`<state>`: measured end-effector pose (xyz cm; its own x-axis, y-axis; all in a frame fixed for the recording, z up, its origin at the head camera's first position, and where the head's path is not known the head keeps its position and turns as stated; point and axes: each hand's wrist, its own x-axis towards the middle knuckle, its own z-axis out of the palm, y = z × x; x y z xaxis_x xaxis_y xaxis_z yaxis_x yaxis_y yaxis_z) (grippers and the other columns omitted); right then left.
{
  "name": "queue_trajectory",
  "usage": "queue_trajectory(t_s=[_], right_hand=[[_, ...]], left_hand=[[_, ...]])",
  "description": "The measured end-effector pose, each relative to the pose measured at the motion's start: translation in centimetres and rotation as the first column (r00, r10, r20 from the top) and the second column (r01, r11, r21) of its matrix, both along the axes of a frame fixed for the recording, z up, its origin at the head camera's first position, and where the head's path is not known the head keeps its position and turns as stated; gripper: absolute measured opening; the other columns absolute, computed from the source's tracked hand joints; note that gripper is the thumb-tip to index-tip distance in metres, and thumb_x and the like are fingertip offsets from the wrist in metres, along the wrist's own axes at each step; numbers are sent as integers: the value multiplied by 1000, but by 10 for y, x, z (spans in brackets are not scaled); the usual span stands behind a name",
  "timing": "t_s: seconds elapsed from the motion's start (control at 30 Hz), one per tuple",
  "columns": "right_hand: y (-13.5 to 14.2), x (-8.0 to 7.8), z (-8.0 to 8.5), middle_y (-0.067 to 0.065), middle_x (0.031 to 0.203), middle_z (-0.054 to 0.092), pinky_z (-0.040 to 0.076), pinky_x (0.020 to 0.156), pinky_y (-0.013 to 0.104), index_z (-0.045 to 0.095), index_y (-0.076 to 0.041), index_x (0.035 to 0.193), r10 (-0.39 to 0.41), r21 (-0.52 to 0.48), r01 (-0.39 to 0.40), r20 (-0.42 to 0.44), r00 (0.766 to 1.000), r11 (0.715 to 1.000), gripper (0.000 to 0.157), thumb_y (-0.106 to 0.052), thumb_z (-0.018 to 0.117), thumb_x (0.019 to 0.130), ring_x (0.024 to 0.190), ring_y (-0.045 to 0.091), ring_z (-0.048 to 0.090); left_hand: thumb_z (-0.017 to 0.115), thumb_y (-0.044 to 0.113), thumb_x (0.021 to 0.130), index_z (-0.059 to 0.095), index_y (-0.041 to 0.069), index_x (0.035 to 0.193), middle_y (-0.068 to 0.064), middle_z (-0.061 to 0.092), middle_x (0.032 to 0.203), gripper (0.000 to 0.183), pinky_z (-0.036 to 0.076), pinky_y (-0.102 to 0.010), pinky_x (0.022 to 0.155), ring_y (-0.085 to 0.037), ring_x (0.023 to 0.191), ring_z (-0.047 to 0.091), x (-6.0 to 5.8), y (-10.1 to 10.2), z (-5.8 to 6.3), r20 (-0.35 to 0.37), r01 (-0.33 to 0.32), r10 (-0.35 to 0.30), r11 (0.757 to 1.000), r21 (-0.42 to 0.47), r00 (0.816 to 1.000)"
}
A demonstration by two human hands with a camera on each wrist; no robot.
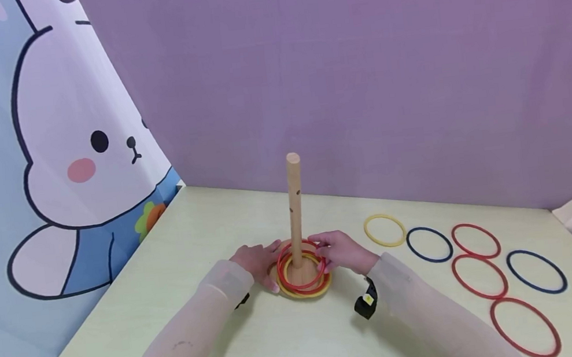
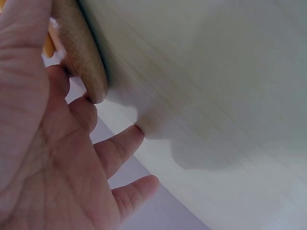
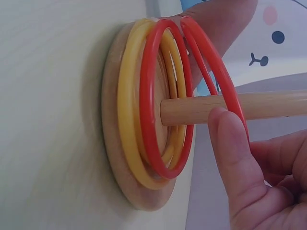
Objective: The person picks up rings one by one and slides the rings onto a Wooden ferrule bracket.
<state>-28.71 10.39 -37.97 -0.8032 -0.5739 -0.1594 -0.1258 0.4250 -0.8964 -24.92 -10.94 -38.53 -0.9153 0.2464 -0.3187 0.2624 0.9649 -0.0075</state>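
A wooden post (image 1: pixel 296 212) stands upright on a round wooden base (image 3: pixel 110 124). My right hand (image 1: pixel 343 249) pinches a red ring (image 3: pixel 223 67) between thumb and fingers. That ring encircles the post and tilts above the other rings. Beneath it, yellow rings (image 3: pixel 127 105) and another red ring (image 3: pixel 146 100) lie around the post's foot. At the base's left side, my left hand (image 1: pixel 257 263) holds the edge between thumb and fingers. In the left wrist view, the outer two fingers (image 2: pixel 125 148) spread away from the base.
Right of the post, several loose rings lie flat on the pale table (image 1: pixel 207 227): a yellow ring (image 1: pixel 366 229), blue rings (image 1: pixel 409 247) and red rings (image 1: pixel 453 236). A purple cloth (image 1: pixel 360 89) hangs behind, and a curtain with a cartoon animal (image 1: pixel 50 127) hangs at left.
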Motion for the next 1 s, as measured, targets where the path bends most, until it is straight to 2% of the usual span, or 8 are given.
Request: queue_trajectory(t_s=[0.33,0.43,0.53,0.63,0.77,0.83,0.87,1.0], right_hand=[[-2,-1,-2,14,95,64,54,56,26,51,7,133,-15,37,16,-22,1000,999,37,5,49,96,53,10,56],[-3,-2,-1,12,91,64,54,56,26,55,6,130,-1,85,7,-76,997,996,36,5,51,94,53,10,55],[-3,-1,2,13,90,65,53,55,26,59,4,126,41,161,-12,-178,983,987,33,5,53,93,54,12,56],[-3,1,6,14,93,67,53,56,26,62,3,123,87,228,-23,-278,957,973,31,4,56,92,57,14,58],[-2,1,7,13,93,69,54,59,25,66,3,116,176,298,-51,-410,895,953,27,5,61,90,64,15,60],[-1,1,7,13,93,70,54,63,26,68,4,112,216,324,-59,-473,854,944,24,5,63,88,69,16,60],[-1,1,6,13,92,70,54,65,27,69,4,110,233,334,-63,-497,836,940,23,6,64,87,70,17,60],[-1,0,4,11,90,70,54,68,28,70,4,106,262,356,-65,-540,800,932,21,5,65,86,71,17,59]], left_hand=[[77,52,73,35,30,149,5,34,153,90,47,-45,93,-25,125,50,0,0,0,0,-12,12,1000,-11,1000],[77,53,73,34,30,150,5,33,154,91,46,-45,94,-25,125,50,0,0,0,6,-13,13,1000,-9,1000],[77,53,73,34,30,150,5,33,154,91,45,-46,95,-25,126,49,1,-1,1,11,-16,16,1000,1,1000],[76,53,73,33,30,150,5,33,154,91,45,-47,95,-25,126,49,1,-1,1,11,-17,16,1000,6,1000],[77,52,73,33,32,150,6,32,154,91,45,-45,94,-25,124,51,1,-1,1,4,-9,9,1000,13,1000],[77,52,73,33,32,150,5,32,154,91,45,-45,93,-25,123,51,1,-1,1,3,-2,2,1000,20,1000],[77,52,73,33,32,150,5,32,154,90,45,-45,93,-26,123,51,1,-1,1,2,1,-1,1000,21,1000],[76,53,73,33,33,150,6,30,155,90,44,-45,95,-26,125,50,0,-1,2,12,-1,1,1000,14,1000]])
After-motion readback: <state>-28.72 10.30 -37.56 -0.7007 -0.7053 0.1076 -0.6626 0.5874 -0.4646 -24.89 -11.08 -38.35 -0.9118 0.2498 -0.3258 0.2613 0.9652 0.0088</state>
